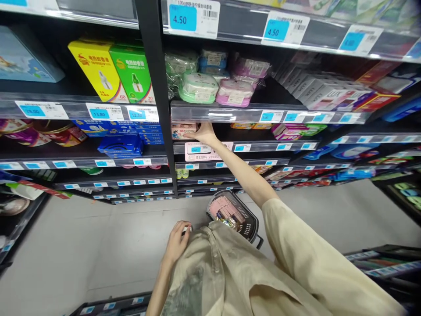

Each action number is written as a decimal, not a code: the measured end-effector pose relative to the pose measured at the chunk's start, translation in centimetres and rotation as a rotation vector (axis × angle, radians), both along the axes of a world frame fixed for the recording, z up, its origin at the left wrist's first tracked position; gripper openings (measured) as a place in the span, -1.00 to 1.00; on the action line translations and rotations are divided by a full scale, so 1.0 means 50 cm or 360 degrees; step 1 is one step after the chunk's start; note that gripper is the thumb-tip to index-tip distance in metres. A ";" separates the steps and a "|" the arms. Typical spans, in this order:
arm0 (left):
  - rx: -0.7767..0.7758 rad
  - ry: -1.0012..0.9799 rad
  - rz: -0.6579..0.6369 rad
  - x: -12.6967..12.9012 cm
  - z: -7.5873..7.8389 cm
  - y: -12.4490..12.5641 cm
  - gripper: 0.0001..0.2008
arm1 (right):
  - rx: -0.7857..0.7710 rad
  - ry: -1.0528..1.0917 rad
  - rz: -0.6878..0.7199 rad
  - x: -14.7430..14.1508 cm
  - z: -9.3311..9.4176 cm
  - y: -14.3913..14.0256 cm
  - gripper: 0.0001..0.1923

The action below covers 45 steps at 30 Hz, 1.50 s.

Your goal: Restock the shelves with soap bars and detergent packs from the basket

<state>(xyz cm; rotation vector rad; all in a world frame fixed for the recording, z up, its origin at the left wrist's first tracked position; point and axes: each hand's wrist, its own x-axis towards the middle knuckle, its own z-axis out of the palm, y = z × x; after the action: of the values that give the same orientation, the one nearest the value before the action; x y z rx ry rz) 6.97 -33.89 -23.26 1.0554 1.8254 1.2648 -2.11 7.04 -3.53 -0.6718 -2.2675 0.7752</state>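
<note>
In the head view, the right hand (206, 134) reaches into a narrow shelf (261, 147) at its left end, thumb spread from the fingers against the front of the pink-and-white boxes (180, 132); the fingertips are hidden, so I cannot tell whether it has closed on one. The low gap under the shelf above probably explains the flat, sideways approach. These boxes sit above a pink sign (205, 156), their printed fronts outward, presumably so that shoppers can match goods to price. The left hand (176, 242) hangs beside the clothing (237, 263), fingers loosely curled near a small dark-and-white object (187, 230); whether it grips this I cannot tell. A black basket (252, 218) rests on the floor (131, 245) close to the person, perhaps to leave the reaching arm unburdened; inside are pink packs (221, 205) and shiny gold wrappers (230, 220).
</note>
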 end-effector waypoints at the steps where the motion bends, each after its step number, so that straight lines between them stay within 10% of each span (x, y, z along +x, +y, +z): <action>1: -0.0014 0.0020 -0.0024 -0.001 0.000 -0.004 -0.68 | 0.0000 0.0023 -0.0027 0.000 -0.002 0.003 -0.10; 22: -0.0217 0.0325 -0.0496 -0.020 -0.007 -0.014 -0.68 | -0.0271 0.0234 -0.0078 0.032 -0.025 0.003 -0.82; 33: -0.0717 0.0779 -0.0930 0.017 0.011 0.039 -0.63 | -0.0168 0.0554 -0.0103 0.095 -0.016 -0.052 -0.74; 37: -0.0830 0.0771 -0.1010 0.025 0.009 0.047 -0.59 | -0.0049 0.0755 -0.0093 0.227 -0.138 -0.141 -0.79; 45: -0.1293 0.0860 -0.1197 0.023 -0.059 0.073 -0.48 | -0.0992 -0.0156 -0.0973 0.706 -0.566 -0.410 -0.83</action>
<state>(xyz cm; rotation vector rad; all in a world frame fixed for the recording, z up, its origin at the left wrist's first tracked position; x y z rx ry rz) 8.12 -30.24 -26.21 1.4331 1.7482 -0.2292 33.20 -13.46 -31.83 -1.6191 -1.7112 1.1389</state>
